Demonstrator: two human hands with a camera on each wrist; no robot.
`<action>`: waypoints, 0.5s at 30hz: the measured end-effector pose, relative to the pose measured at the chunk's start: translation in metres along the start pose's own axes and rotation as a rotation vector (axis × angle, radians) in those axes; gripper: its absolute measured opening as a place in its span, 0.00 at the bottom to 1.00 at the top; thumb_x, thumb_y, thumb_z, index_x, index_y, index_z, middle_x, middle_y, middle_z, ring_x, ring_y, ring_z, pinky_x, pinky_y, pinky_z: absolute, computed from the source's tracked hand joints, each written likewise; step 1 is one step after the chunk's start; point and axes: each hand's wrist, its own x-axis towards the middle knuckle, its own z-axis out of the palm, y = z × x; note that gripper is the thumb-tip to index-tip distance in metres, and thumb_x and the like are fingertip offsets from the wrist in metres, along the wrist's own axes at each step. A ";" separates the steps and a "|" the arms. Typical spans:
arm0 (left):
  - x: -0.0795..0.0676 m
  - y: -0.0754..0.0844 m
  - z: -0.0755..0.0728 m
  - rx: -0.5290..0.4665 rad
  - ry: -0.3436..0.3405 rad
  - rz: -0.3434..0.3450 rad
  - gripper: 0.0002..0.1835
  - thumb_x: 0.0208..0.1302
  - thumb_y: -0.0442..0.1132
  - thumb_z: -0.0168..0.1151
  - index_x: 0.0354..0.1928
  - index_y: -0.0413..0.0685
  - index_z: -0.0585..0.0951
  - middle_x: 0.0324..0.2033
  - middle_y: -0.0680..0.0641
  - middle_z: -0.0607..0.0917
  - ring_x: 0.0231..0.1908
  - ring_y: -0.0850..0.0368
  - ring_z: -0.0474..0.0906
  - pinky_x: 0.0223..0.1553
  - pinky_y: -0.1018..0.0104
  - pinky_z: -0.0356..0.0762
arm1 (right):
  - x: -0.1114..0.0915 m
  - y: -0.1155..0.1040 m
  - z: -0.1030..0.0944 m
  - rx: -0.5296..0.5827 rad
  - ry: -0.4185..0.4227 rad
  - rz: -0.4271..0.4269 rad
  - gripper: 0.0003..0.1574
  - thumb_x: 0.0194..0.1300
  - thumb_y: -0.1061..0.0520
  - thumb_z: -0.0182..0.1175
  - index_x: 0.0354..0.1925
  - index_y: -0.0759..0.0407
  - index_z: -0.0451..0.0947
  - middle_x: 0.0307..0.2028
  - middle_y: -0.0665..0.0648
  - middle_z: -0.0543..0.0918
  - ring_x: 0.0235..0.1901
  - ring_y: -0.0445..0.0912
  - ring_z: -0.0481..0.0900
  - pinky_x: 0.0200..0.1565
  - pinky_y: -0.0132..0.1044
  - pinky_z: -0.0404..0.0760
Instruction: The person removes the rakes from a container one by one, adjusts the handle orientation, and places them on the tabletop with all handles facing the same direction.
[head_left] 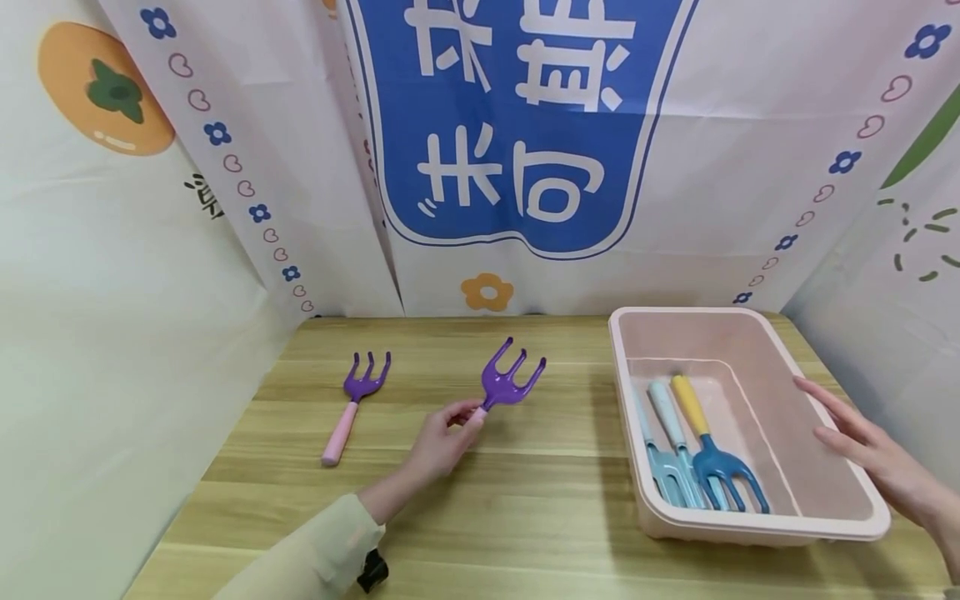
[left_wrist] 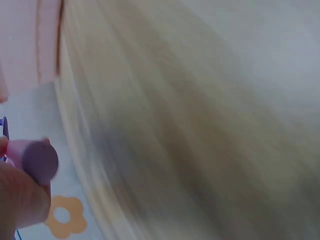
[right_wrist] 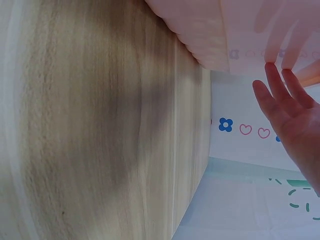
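My left hand (head_left: 441, 442) pinches the pink handle of a purple three-pronged hand rake (head_left: 504, 387) above the wooden table, prongs pointing up and away. In the left wrist view the butt of that handle shows beside my fingers. A second purple hand rake (head_left: 363, 387) with a pink handle lies on the table to the left. My right hand (head_left: 873, 450) is at the right rim of a pink plastic bin (head_left: 757, 525). Two digits reach over that rim; in the right wrist view, other fingers (right_wrist: 280, 92) extend nearly straight by the outer wall.
Inside the bin lie a blue hand rake (head_left: 720, 461) with a yellow handle and light-blue garden tools (head_left: 669, 417), partly overlapping. White printed sheets (head_left: 315, 100) surround the wooden tabletop (head_left: 525, 517) at the back and sides. A small black object (head_left: 372, 572) shows by my left sleeve.
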 end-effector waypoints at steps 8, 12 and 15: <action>0.005 -0.046 -0.025 0.121 0.154 0.033 0.13 0.64 0.31 0.63 0.49 0.29 0.81 0.35 0.43 0.84 0.36 0.51 0.78 0.39 0.67 0.77 | -0.001 -0.002 0.001 0.009 0.005 0.031 0.39 0.77 0.65 0.35 0.77 0.40 0.38 0.63 0.36 0.55 0.50 0.33 0.74 0.38 0.44 0.83; 0.010 -0.056 -0.037 0.174 0.225 -0.022 0.14 0.64 0.31 0.62 0.50 0.30 0.80 0.35 0.41 0.84 0.36 0.51 0.78 0.40 0.66 0.77 | -0.001 -0.002 0.002 -0.006 0.010 0.039 0.39 0.78 0.64 0.36 0.77 0.41 0.38 0.63 0.37 0.54 0.50 0.32 0.74 0.38 0.44 0.83; 0.014 -0.063 -0.044 0.197 0.266 -0.069 0.15 0.65 0.31 0.61 0.51 0.30 0.80 0.36 0.40 0.84 0.37 0.50 0.78 0.40 0.65 0.77 | 0.000 -0.003 0.002 -0.017 0.012 0.041 0.38 0.78 0.64 0.36 0.77 0.41 0.38 0.64 0.37 0.53 0.51 0.31 0.73 0.39 0.43 0.83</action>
